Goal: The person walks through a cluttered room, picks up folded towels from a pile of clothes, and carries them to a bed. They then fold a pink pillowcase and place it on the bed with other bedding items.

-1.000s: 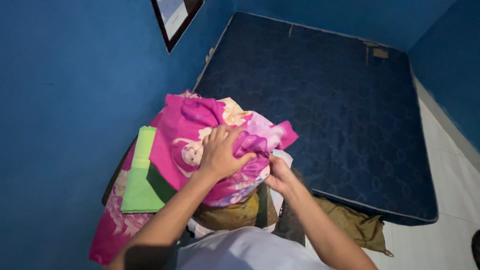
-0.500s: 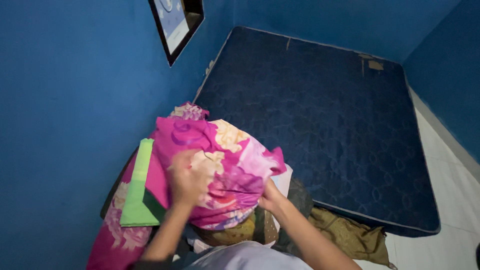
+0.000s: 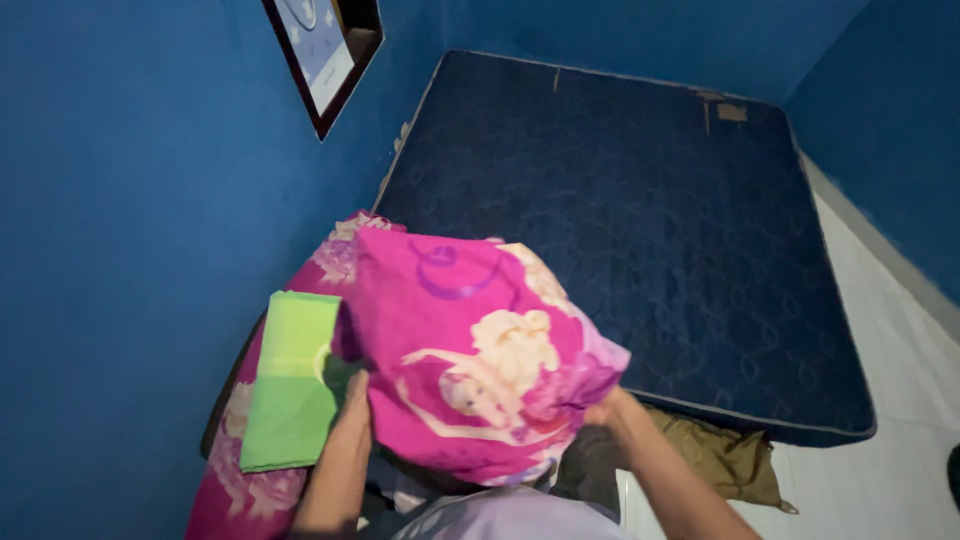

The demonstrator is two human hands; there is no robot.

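You've got the pink printed cloth (image 3: 470,360) bunched up in front of you, left hand (image 3: 352,400) gripping its near-left edge, right hand (image 3: 603,412) clamped on the right corner. It hides the pile underneath, so dragging could snag the green folded cloth (image 3: 292,380) beside it. The bare blue mattress (image 3: 640,220) sits beyond.

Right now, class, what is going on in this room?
A person holds up a bundled pink printed cloth with both hands: the left hand grips its left edge, the right hand its lower right corner. A folded green cloth lies beside it on more pink fabric. Beyond is a bare dark blue mattress between blue walls.
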